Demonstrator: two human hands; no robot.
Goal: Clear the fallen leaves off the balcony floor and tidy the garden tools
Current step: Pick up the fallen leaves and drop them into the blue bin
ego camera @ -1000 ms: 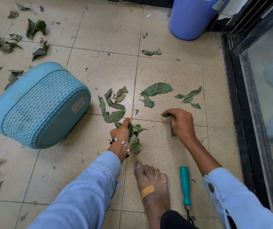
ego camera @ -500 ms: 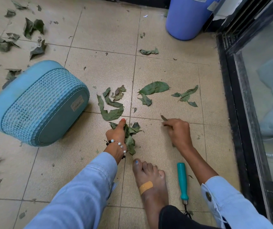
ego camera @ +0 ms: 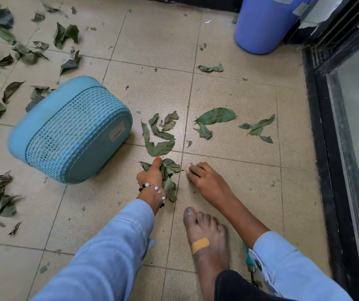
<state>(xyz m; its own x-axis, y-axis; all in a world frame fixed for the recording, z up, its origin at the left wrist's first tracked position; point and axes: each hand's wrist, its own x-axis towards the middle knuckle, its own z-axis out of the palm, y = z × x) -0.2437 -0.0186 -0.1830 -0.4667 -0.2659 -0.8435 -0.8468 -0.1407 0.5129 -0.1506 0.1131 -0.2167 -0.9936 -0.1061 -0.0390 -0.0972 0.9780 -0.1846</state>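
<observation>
My left hand [ego camera: 149, 175] grips a bunch of green leaves [ego camera: 170, 172] low over the tiled floor, thumb pointing up. Just right of the bunch, my right hand [ego camera: 206, 180] has its fingers curled down onto the floor, pinching a small dark leaf scrap. Loose leaves lie ahead: a curled group [ego camera: 159, 137], one big leaf [ego camera: 216, 116] and a small cluster [ego camera: 259, 128]. Many more are scattered at the far left [ego camera: 24, 53]. A teal-handled garden tool [ego camera: 248, 260] shows only a little, mostly hidden behind my right sleeve.
A light blue mesh basket [ego camera: 74, 131] lies on its side to the left of my hands. A blue barrel [ego camera: 263, 25] stands at the back right. A black-framed glass door [ego camera: 335, 148] runs down the right side. My bare foot [ego camera: 206, 237] is planted below my hands.
My right hand has slid left across the floor from the open tile to right beside the bunch. The left hand has kept its grip on the leaves. The tool is now mostly hidden.
</observation>
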